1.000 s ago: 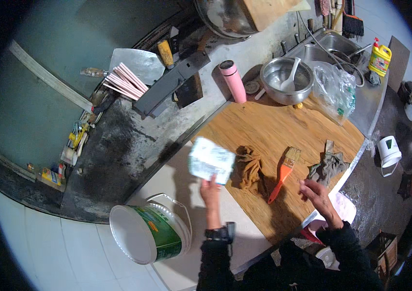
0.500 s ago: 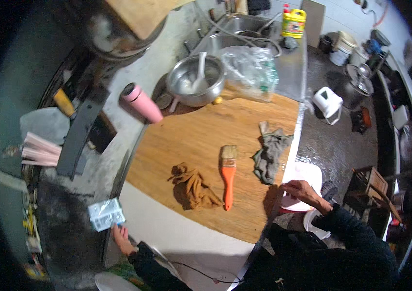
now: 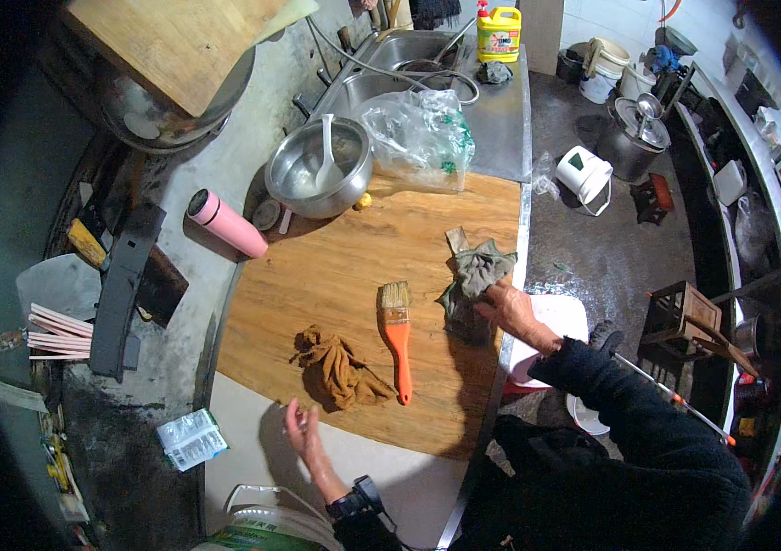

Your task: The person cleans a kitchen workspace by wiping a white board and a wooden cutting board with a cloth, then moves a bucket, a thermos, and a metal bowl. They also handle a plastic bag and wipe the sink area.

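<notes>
My right hand (image 3: 516,312) grips a crumpled grey cloth (image 3: 482,269) at the right edge of a wooden board (image 3: 317,275). Part of the cloth is bunched up by the fingers; its darker end lies on the board. My left hand (image 3: 306,441), with fingers apart and nothing in them, hovers over the pale counter by the board's front left edge. A crumpled brown cloth (image 3: 342,369) lies just beyond it. Right of that rests a flat brush with an orange handle (image 3: 399,349). A small pale-blue plastic packet (image 3: 191,439) lies to the left, apart from my left hand.
A steel bowl with a white spoon (image 3: 344,188), a pink bottle (image 3: 228,223) and a clear plastic bag (image 3: 418,138) stand at the back. Beyond is a double sink (image 3: 409,53) with a yellow jug (image 3: 499,35). A white bucket (image 3: 583,176) lies on the floor.
My left hand has moved from beside the packet toward the brown cloth. My right hand has reached forward and taken hold of the grey cloth, bunching it. The whole view has shifted.
</notes>
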`<state>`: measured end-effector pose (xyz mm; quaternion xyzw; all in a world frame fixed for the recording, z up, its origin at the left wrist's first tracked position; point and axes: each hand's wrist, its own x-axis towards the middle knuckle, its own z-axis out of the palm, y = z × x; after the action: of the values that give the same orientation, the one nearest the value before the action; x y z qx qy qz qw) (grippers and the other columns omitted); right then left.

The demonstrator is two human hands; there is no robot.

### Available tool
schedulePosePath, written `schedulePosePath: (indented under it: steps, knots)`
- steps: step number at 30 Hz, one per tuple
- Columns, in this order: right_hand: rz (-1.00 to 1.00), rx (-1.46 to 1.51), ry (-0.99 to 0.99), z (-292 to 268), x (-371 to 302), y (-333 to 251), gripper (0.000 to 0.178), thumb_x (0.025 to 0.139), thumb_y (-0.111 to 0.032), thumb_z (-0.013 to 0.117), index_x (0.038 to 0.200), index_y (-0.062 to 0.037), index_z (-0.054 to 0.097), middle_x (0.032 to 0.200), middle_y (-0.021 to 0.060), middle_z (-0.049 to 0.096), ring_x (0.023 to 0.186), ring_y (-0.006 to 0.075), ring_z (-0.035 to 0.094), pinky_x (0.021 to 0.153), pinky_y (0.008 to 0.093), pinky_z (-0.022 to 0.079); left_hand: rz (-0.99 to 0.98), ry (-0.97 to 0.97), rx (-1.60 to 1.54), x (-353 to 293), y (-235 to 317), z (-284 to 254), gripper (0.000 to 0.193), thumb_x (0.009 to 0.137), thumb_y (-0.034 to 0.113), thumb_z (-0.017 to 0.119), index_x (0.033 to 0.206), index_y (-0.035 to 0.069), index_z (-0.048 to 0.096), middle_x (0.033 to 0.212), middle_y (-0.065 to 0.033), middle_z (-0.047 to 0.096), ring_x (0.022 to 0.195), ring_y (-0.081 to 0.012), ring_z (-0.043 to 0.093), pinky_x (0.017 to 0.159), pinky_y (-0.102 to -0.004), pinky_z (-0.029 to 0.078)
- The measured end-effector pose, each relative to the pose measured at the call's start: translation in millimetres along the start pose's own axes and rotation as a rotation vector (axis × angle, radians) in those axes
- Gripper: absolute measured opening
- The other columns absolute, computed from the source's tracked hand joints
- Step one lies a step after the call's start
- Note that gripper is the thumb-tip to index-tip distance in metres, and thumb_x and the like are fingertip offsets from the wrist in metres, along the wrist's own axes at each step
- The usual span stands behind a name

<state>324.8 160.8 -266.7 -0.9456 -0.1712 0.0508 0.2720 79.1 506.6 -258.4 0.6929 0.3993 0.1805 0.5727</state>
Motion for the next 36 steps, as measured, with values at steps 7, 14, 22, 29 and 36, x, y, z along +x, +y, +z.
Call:
schedulePosePath:
  steps: [7, 14, 22, 29, 36]
  knots:
    - [0.058, 1.072, 0.054, -106.1, 20.0, -2.5, 0.018, 0.077, -0.02, 0.059, 0.082, -0.0036, 0.055, 0.072, -0.0008, 0.053, 0.066, 0.0084, 0.049, 0.059, 0.0225, 0.039, 0.051, -0.126, 0.272, 0.0, 12.0, 63.9, 0.068, 0.078, 0.023, 0.069, 0.134, 0.005, 0.035, 0.131, -0.0157, 0.035, 0.12, -0.0293, 0.035, 0.099, -0.0411, 0.033]
    - [0.03, 1.183, 0.037, -141.9, 7.0, -11.2, 0.008, 0.081, -0.015, 0.053, 0.079, -0.0077, 0.05, 0.074, -0.0011, 0.053, 0.066, 0.0076, 0.048, 0.06, 0.0215, 0.041, -0.004, 0.006, 0.072, 15.3, 16.4, 68.9, 0.049, 0.076, 0.016, 0.068, 0.116, -0.002, 0.047, 0.125, -0.0131, 0.046, 0.111, -0.0275, 0.047, 0.092, -0.0384, 0.037]
    - [0.303, 1.296, -0.12, -107.2, -56.4, 26.7, 0.01, 0.084, -0.019, 0.054, 0.081, -0.0097, 0.053, 0.068, -0.0034, 0.051, 0.058, 0.0068, 0.047, 0.053, 0.0207, 0.038, -0.038, 0.111, -0.626, -24.9, 83.4, 29.6, 0.043, 0.079, 0.011, 0.063, 0.12, 0.007, 0.05, 0.114, -0.0049, 0.055, 0.105, -0.0173, 0.052, 0.088, -0.0355, 0.044]
    - [0.518, 1.316, -0.468, -82.0, -96.8, 38.6, 0.007, 0.073, -0.005, 0.052, 0.08, -0.0077, 0.053, 0.074, -0.0032, 0.053, 0.068, 0.0078, 0.05, 0.063, 0.021, 0.041, 0.06, -0.017, -0.701, -32.6, 193.6, 64.7, 0.043, 0.083, 0.013, 0.058, 0.123, 0.004, 0.046, 0.118, -0.0083, 0.052, 0.109, -0.0225, 0.05, 0.091, -0.0399, 0.042]
    - [0.492, 1.244, -0.61, -76.4, -112.6, 35.2, 0.008, 0.084, -0.015, 0.056, 0.081, -0.0079, 0.054, 0.074, -0.0045, 0.054, 0.067, 0.0053, 0.048, 0.061, 0.0199, 0.038, 0.452, -0.641, -0.432, 6.0, 221.5, 140.6, 0.047, 0.081, 0.012, 0.064, 0.123, 0.003, 0.045, 0.109, -0.0084, 0.056, 0.092, -0.012, 0.056, 0.08, -0.0272, 0.045]
